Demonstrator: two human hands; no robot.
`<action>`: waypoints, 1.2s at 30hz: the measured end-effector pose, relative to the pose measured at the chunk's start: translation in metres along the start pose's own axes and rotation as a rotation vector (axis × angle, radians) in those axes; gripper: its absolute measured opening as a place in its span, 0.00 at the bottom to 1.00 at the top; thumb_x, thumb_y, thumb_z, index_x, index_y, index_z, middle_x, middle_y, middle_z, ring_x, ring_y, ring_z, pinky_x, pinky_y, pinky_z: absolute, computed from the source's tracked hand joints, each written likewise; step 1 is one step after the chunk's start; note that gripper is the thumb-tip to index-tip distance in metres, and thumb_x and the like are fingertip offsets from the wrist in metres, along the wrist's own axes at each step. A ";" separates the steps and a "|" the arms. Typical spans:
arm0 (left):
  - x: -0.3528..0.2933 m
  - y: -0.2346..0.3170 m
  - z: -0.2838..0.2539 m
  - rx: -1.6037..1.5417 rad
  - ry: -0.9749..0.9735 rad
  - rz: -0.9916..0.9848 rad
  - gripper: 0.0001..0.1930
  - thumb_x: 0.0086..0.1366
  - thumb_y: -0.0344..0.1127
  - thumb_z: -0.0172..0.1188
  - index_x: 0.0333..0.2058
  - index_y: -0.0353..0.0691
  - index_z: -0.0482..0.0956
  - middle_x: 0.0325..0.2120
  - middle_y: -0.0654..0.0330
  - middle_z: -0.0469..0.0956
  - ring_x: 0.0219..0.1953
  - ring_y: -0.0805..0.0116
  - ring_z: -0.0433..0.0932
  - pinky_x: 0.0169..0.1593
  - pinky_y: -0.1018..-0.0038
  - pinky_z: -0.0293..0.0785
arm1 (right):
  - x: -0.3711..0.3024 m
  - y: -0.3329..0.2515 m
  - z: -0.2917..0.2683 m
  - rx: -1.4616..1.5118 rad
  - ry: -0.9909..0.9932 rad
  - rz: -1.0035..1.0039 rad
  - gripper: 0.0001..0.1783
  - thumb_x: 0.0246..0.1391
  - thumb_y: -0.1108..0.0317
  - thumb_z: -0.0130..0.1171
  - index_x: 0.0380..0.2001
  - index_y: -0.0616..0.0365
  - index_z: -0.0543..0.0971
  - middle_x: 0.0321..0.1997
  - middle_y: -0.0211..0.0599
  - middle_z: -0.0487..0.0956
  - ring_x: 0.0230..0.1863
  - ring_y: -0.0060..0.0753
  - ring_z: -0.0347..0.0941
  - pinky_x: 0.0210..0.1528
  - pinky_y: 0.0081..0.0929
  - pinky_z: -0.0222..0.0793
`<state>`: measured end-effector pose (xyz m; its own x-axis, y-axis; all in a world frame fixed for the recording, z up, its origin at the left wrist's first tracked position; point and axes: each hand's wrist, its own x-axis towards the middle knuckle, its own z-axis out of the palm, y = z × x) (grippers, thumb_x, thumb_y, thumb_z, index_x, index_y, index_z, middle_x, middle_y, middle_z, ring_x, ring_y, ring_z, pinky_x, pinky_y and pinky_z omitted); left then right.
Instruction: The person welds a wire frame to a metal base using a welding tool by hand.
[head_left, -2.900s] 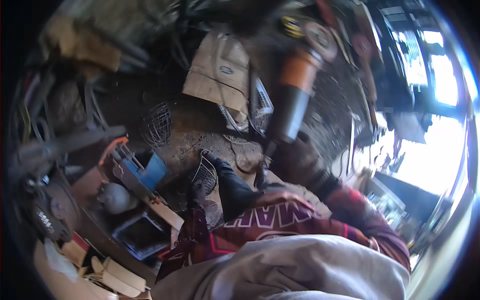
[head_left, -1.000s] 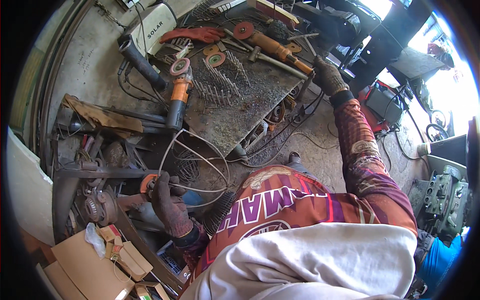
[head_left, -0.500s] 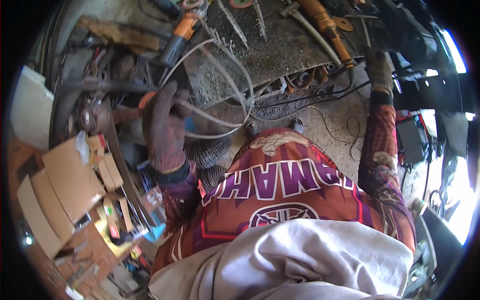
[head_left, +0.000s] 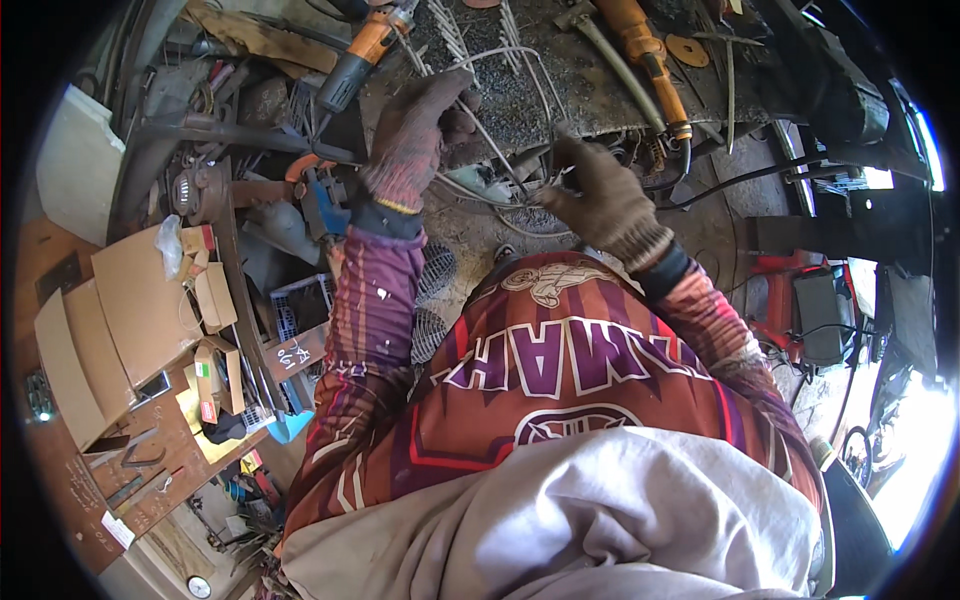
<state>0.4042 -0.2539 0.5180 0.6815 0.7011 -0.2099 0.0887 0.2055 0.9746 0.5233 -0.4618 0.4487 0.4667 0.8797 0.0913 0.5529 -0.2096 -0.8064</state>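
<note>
My left hand (head_left: 415,140), in a dark knitted work glove, is closed round a looped bundle of thin grey metal rod or wire (head_left: 535,75). The loops arch over the bench edge and hang down toward my body. Just right of the bundle is my right hand (head_left: 605,195), in a brown knitted glove, its thumb and fingers curved and apart by the loops. Whether its fingertips touch the metal I cannot tell. Beyond my hands lies the dark, gritty metal bench top (head_left: 590,110).
An orange-and-black angle grinder (head_left: 365,50) lies far left; another orange power tool (head_left: 645,60) lies right beside a hammer (head_left: 610,55). A thin rod (head_left: 730,95) rests at the bench's right. Cables hang below the edge. A cardboard box (head_left: 145,325) stands left.
My right hand has moved left, from beside the thin rod to the wire loops. The left hand has shifted right and farther out, carrying the loops over the bench edge.
</note>
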 end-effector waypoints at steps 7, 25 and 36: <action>0.025 -0.029 -0.012 0.256 -0.006 0.211 0.14 0.62 0.40 0.64 0.44 0.42 0.81 0.34 0.62 0.81 0.35 0.72 0.79 0.36 0.73 0.78 | 0.025 0.009 0.039 0.479 -0.006 0.257 0.24 0.60 0.58 0.60 0.53 0.62 0.69 0.36 0.35 0.78 0.35 0.24 0.74 0.38 0.25 0.71; -0.057 -0.088 -0.062 0.939 0.083 0.700 0.41 0.56 0.42 0.68 0.63 0.35 0.58 0.59 0.38 0.63 0.58 0.38 0.65 0.59 0.52 0.62 | 0.005 -0.006 0.091 0.885 -0.034 0.329 0.22 0.64 0.65 0.55 0.59 0.60 0.70 0.40 0.34 0.81 0.37 0.21 0.75 0.40 0.22 0.73; -0.053 -0.092 -0.073 1.131 0.027 0.738 0.46 0.53 0.49 0.71 0.64 0.35 0.56 0.52 0.41 0.68 0.48 0.43 0.70 0.55 0.52 0.64 | 0.017 -0.013 0.095 0.938 -0.033 0.437 0.13 0.65 0.62 0.54 0.46 0.60 0.74 0.35 0.31 0.79 0.32 0.19 0.72 0.35 0.22 0.71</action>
<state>0.3071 -0.2604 0.4337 0.8163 0.4187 0.3980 0.2647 -0.8835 0.3865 0.4580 -0.4037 0.4052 0.4707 0.8209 -0.3233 -0.4266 -0.1090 -0.8979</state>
